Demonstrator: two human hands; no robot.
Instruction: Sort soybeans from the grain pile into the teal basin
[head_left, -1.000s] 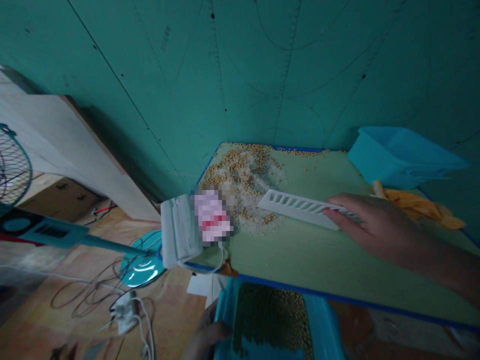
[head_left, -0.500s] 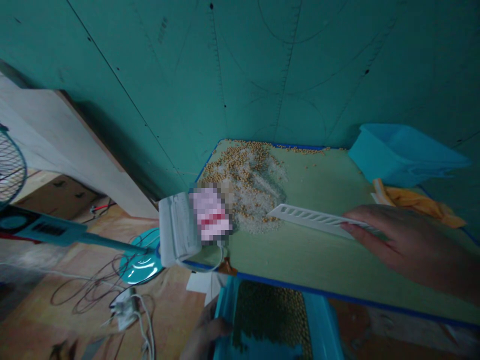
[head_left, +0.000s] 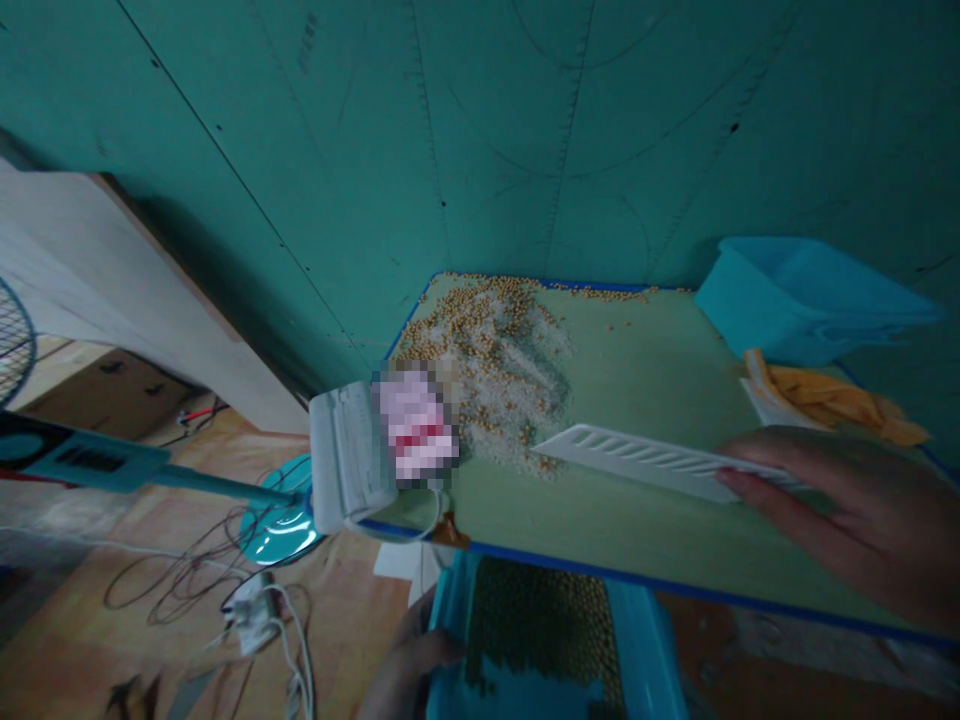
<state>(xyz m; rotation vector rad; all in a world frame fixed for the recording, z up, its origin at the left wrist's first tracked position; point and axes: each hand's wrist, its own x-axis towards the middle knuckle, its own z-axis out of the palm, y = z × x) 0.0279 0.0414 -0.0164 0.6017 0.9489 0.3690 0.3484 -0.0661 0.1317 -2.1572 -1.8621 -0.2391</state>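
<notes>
My right hand [head_left: 855,515] is closed on one end of a long white slotted scraper [head_left: 637,460], whose far tip rests at the near edge of a pile of yellow beans mixed with white grains [head_left: 499,365] on the green table [head_left: 615,520]. My left hand [head_left: 409,665] grips the left rim of a blue bin [head_left: 637,655] held below the table's front edge. The bin holds many greenish beans [head_left: 544,630].
A white boxy device [head_left: 352,455] sits on the table's left corner. A blue tub [head_left: 802,295] and orange cloth [head_left: 832,400] lie at the back right. A teal wall rises behind. A standing fan [head_left: 90,455], cables and a power strip [head_left: 251,615] occupy the floor at left.
The scraper and my right hand have slid back toward the table's front edge and to the right, off the far part of the pile. My left hand keeps hold of the bin.
</notes>
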